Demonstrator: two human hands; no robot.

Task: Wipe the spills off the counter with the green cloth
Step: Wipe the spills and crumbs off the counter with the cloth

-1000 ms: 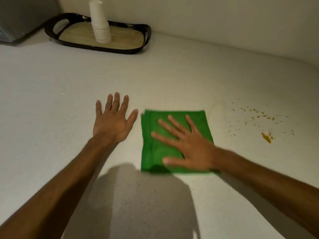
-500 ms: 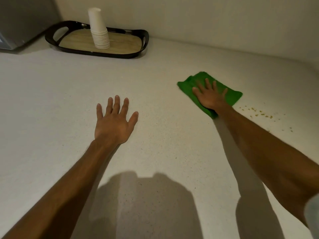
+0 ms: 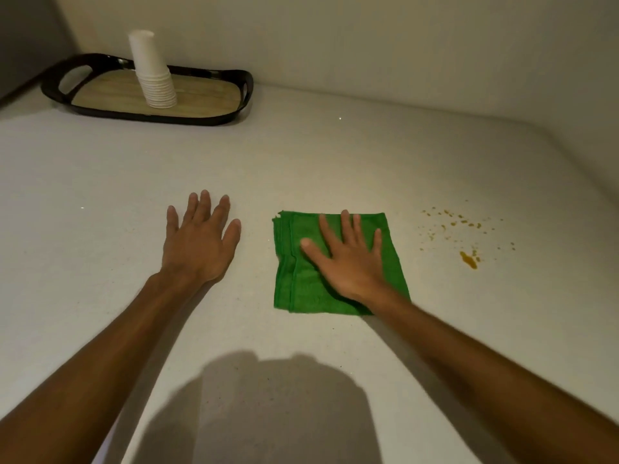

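Both hands are lying flat and spread on the pale counter: the left hand is resting bare, likely bracing the person, while the right hand is pressing open-palmed on the folded green cloth, seemingly to drive a wipe. Orange spills are sitting well to the cloth's right, not yet wiped. Against the far wall, a black tray is holding one upturned stack of white cups.

Pale counter: tray upper left, green cloth ctr, orange spills right, left hand flat.
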